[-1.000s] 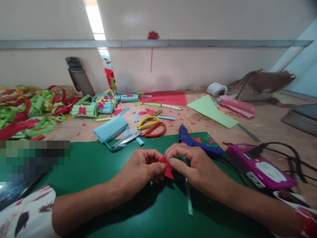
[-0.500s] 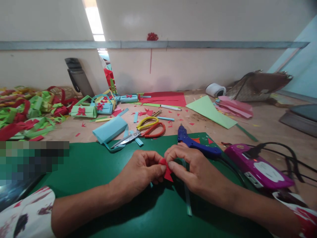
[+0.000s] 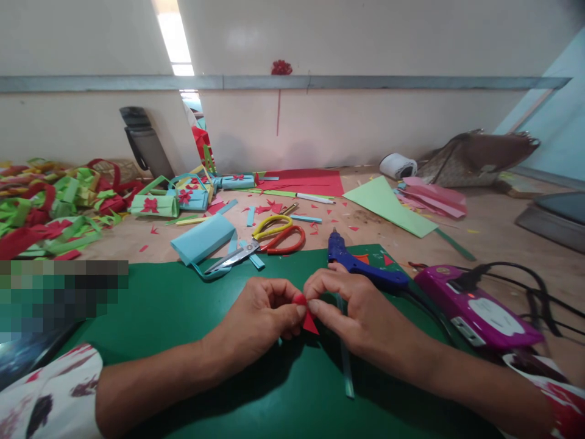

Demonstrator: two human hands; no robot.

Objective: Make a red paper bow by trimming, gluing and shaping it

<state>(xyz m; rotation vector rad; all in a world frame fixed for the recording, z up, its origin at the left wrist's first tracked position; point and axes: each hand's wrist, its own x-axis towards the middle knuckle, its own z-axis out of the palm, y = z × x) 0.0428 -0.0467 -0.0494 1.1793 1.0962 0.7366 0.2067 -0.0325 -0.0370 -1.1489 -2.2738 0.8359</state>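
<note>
Between my two hands is a small red paper bow piece (image 3: 311,324), pinched by the fingertips of both; its lower tail pokes out below and the rest is hidden. My left hand (image 3: 269,311) grips it from the left, my right hand (image 3: 350,305) from the right. A clear glue stick (image 3: 348,372) lies on the green mat (image 3: 219,396) beneath my right hand. Just beyond that hand rests a blue glue gun (image 3: 365,268). Scissors with yellow and red handles (image 3: 274,236) lie beside a folded light-blue paper bag (image 3: 204,238).
A purple power strip (image 3: 475,311) with black cables is at the right. Finished little paper bags (image 3: 155,206) and a heap of coloured paper strips (image 3: 59,201) lie at the left, near a dark bottle (image 3: 146,143). Green paper (image 3: 390,206) and red scraps are spread behind the mat.
Both hands keep their pinch on the red paper bow piece. My right fingertips have shifted very slightly; everything else stays in place.
</note>
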